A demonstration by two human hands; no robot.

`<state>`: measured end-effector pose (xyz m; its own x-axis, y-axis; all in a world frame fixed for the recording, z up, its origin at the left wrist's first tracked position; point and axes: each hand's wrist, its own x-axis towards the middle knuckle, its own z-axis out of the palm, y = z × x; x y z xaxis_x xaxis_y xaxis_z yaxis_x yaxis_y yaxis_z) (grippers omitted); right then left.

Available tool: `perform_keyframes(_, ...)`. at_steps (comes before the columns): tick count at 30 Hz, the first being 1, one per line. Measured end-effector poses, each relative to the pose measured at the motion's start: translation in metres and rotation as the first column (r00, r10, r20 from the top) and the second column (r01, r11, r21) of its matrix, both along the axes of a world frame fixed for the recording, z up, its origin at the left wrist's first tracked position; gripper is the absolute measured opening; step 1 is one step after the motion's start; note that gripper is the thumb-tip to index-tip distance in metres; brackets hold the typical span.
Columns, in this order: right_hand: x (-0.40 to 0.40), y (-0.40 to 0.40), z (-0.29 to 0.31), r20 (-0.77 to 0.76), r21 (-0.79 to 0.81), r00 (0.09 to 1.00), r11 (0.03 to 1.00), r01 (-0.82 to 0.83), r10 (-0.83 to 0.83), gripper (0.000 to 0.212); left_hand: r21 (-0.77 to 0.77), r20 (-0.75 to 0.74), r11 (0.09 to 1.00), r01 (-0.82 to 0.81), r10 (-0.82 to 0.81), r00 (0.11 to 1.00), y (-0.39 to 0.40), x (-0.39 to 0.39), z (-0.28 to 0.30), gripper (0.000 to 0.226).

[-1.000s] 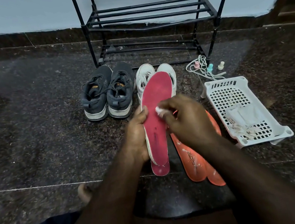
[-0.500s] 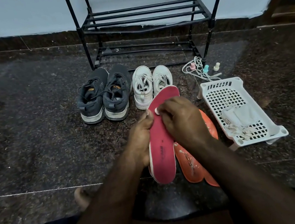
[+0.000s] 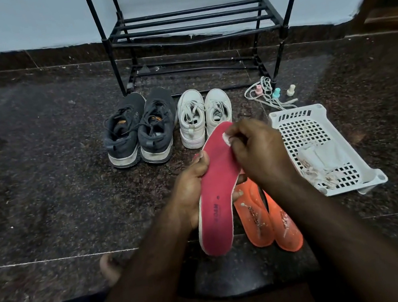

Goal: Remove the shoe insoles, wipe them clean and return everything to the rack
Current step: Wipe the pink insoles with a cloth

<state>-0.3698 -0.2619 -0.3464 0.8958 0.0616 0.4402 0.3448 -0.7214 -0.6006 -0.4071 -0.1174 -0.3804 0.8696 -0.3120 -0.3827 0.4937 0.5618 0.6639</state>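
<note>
Wiping a light, bendy red insole [image 3: 218, 187] above the floor.
Left hand [image 3: 193, 186] grips its edge mid-length; right hand [image 3: 258, 151] pinches a small white wipe [image 3: 226, 138] on the toe; support near midpoint.

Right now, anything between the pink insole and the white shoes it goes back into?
Nothing visible. The pink insole, held by the left hand and wiped by the right hand, sits just in front of the white shoes, whose openings look unobstructed.
</note>
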Motion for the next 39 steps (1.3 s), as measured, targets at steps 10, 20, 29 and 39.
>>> perform_keyframes(10, -0.018, 0.018, -0.001, -0.047, 0.029, 0.996, 0.997, -0.077, 0.079, 0.015, -0.107, -0.073, 0.994, -0.016, 0.009, 0.997, 0.0, 0.005, -0.003, 0.055)
perform_keyframes(20, -0.032, 0.034, -0.003, -0.161, 0.015, 0.973, 0.986, -0.166, 0.166, 0.016, -0.236, -0.142, 0.971, -0.046, 0.012, 0.99, 0.007, 0.007, -0.009, 0.06)
perform_keyframes(29, -0.031, 0.024, 0.001, -0.187, -0.058, 0.975, 0.99, -0.13, 0.117, 0.01, -0.201, -0.167, 0.97, -0.135, 0.101, 0.981, 0.011, 0.008, -0.009, 0.069)
perform_keyframes(39, -0.029, 0.014, 0.012, -0.407, 0.31, 0.853, 0.928, -0.207, 0.326, 0.025, -0.232, -0.158, 0.957, -0.172, 0.138, 0.978, 0.014, 0.008, 0.001, 0.07)
